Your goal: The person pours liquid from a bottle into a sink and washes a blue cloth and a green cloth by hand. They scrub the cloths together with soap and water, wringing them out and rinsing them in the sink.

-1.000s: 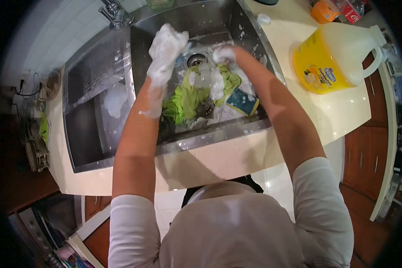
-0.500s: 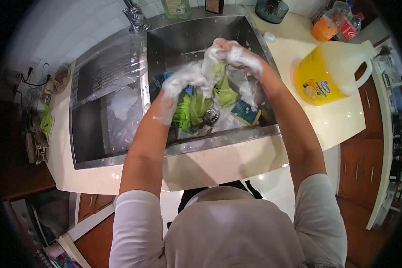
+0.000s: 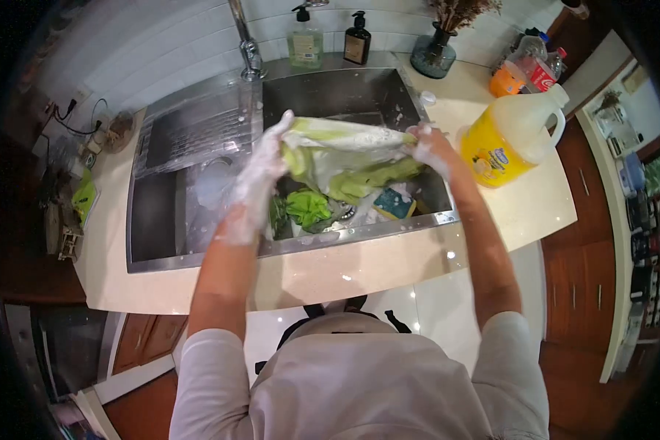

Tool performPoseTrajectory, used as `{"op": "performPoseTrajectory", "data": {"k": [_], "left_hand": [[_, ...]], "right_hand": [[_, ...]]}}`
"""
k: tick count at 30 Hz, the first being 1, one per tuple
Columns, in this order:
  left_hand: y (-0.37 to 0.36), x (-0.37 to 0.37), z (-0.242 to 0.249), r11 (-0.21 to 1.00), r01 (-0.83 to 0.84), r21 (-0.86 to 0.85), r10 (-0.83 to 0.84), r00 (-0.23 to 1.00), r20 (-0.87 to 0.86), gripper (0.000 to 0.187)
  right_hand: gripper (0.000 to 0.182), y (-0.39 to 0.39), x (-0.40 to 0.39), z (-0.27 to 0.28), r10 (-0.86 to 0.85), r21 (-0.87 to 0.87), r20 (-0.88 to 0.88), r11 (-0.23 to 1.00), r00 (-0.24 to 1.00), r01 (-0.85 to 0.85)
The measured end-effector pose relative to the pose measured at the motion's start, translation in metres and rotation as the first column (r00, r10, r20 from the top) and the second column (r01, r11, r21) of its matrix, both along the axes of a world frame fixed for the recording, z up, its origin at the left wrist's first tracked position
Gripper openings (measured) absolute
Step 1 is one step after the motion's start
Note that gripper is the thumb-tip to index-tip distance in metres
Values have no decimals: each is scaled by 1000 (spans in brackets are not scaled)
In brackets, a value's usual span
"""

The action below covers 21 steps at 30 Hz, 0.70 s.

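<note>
A soapy light-green cloth (image 3: 352, 147) is stretched out between my two hands above the right basin of the steel sink (image 3: 359, 238). My left hand (image 3: 277, 143), coated in suds, grips its left end. At the other end, my right hand (image 3: 429, 147) is closed on the cloth near the basin's right wall. Below hang its loose folds, over a bright green bunched cloth (image 3: 308, 209) in the basin. A blue-green sponge with a yellow side (image 3: 394, 203) lies to the right of the drain, some foam on it.
On the right counter stands a large jug of yellow liquid (image 3: 491, 150), beside plastic bottles (image 3: 541, 73). Behind the sink are the faucet (image 3: 251, 59), a clear green pump bottle (image 3: 304, 44), a dark pump bottle (image 3: 357, 40) and a glass vase (image 3: 433, 55). A ribbed drainboard (image 3: 191, 136) covers part of the left basin.
My hands have moved apart from close together over the basin. The green cloth, bunched between them before, is now raised and spread wide. The view has tilted up.
</note>
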<state>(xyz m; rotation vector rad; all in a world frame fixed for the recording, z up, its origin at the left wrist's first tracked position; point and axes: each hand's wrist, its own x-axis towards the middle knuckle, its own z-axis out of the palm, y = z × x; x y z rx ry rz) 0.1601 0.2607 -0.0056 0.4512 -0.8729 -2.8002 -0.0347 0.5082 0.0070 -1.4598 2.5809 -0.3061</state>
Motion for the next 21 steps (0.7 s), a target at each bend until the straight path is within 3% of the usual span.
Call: {"op": "performPoseTrajectory", "data": {"k": [1,2,3,4,6,7,9,11,12,14,15,17,18,19,20,21], "left_hand": [[4,-13,-18,994,-63,92,63,998,0,41],[6,-27,-44,974,101,204,-58,977,-204,38],[28,-41,-38,969,182,170,-144,966,-214,38],[53,-46,-25,968,53,246,-76,994,84,39],[66,-33,-52,994,35,105,-33,999,-14,40],[70,-31,-56,997,25,73,-22,999,-47,40],[73,-36,-60,1000,7,31,-5,998,-70,42],[73,-42,-68,1000,-16,-1,16,996,-89,43],[74,-43,-69,999,-25,-24,23,995,-96,44],[73,-44,-70,997,-35,-64,28,993,-114,46],[72,-43,-74,995,-46,-87,36,992,-118,46],[67,-33,-84,982,-72,-177,51,992,-119,48],[67,-25,-92,968,-91,-235,66,992,-112,49],[67,-12,-89,951,-105,-291,78,992,-103,50],[73,6,-53,952,-94,-291,69,993,-96,50],[78,32,18,905,-29,-423,-62,978,-200,52]], "right_hand": [[46,-18,18,-9,-108,-175,18,978,994,110],[46,-36,41,-20,-214,-338,57,915,975,221],[43,-67,70,-41,-188,-467,29,866,982,180],[40,-96,101,-58,-162,-588,-6,799,987,128],[32,-112,167,-33,210,-706,198,708,957,-9],[32,-120,154,-48,221,-693,198,720,955,-23],[26,-132,115,-87,72,-741,180,666,981,87],[17,-102,90,-39,-119,-566,400,747,909,347],[11,-98,72,-56,286,-726,669,451,686,520],[10,-94,40,-84,-102,-620,523,636,846,459],[10,-102,45,-106,-100,-617,513,647,852,447],[25,-123,72,-131,-153,-811,106,559,983,174],[25,-119,72,-127,-154,-810,105,560,982,174],[28,-112,81,-102,53,-825,392,462,919,325],[32,-106,88,-73,282,-780,606,390,744,489],[36,-93,75,-41,-222,-616,356,674,908,407]]}}
